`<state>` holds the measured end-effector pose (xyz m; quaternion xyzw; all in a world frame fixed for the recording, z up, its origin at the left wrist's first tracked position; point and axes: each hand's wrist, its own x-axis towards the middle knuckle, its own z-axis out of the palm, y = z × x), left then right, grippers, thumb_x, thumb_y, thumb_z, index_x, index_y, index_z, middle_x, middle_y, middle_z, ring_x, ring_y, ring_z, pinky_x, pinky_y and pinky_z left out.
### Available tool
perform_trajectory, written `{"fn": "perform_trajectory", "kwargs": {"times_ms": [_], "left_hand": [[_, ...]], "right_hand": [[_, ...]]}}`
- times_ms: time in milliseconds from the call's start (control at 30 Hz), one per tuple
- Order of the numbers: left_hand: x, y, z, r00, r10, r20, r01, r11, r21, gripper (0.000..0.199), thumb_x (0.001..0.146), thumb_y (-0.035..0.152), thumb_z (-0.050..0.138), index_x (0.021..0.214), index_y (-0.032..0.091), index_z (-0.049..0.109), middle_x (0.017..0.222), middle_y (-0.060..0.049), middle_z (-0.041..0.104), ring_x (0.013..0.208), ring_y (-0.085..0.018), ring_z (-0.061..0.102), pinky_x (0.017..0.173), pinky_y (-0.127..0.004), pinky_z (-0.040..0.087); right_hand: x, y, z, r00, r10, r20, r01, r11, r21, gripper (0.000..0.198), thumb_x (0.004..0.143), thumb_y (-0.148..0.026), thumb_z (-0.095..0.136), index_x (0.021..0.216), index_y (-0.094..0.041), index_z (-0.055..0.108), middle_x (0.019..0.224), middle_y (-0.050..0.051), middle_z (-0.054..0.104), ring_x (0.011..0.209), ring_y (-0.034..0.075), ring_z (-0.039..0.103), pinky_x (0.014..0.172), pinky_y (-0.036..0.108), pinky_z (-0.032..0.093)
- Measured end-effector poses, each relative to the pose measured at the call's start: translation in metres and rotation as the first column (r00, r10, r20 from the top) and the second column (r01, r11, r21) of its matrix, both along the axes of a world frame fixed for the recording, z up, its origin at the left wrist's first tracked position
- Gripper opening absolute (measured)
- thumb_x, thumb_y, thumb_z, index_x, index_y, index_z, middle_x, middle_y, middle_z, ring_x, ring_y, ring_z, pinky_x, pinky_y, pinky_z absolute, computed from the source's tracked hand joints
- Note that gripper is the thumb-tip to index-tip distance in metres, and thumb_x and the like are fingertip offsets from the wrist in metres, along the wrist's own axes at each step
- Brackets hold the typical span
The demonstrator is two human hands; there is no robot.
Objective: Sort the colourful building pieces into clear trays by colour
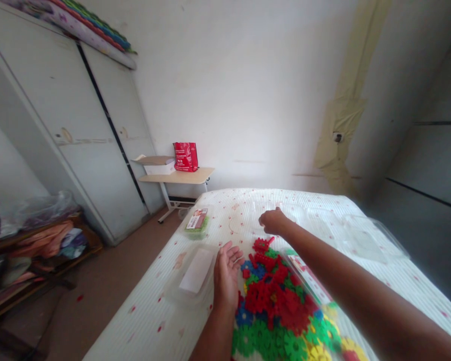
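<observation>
A matt, ribbed cloth cover [143, 311] bears plastic gear-shaped blocks [265, 301] at its near edge and a glossy clear-plastic tray [372, 243] by the right.

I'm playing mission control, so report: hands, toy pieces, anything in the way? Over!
Left hand open beside colourful pieces. Right hand curled by clear tray, grip unclear. Right forearm hides some table.

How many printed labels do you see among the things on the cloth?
2: a box label on the far-left box, and a second label beside the red pieces, along the right forearm. More may be hidden behind that forearm.
</observation>
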<state>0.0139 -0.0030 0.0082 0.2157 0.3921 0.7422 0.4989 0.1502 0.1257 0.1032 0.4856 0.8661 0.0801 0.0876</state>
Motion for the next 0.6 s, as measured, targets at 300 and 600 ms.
{"fn": "perform_trajectory", "kwargs": {"times_ms": [300, 600], "left_hand": [[-0.002, -0.005, 0.003, 0.977, 0.016, -0.214, 0.001, 0.997, 0.080, 0.044, 0.084, 0.050, 0.043, 0.107, 0.015, 0.058, 0.096, -0.010, 0.062, 0.083, -0.017, 0.062, 0.073, -0.031, 0.051], [0.016, -0.020, 0.027, 0.897, -0.078, -0.436, 0.126, 0.989, 0.081, 0.032, 0.084, 0.041, 0.051, 0.091, 0.013, 0.064, 0.084, -0.009, 0.067, 0.072, -0.015, 0.063, 0.064, -0.026, 0.051]], "right_hand": [[0.049, -0.080, 0.013, 0.993, -0.074, -0.097, 0.076, 0.997, 0.018, 0.022, 0.082, -0.034, 0.049, 0.085, -0.020, 0.066, 0.080, 0.010, 0.070, 0.074, 0.023, 0.066, 0.057, 0.027, 0.038], [0.088, -0.139, -0.046, 0.965, -0.143, -0.220, 0.154, 0.988, 0.031, 0.020, 0.081, -0.023, 0.045, 0.094, -0.019, 0.060, 0.073, 0.009, 0.070, 0.066, 0.027, 0.067, 0.050, 0.027, 0.032]]}}
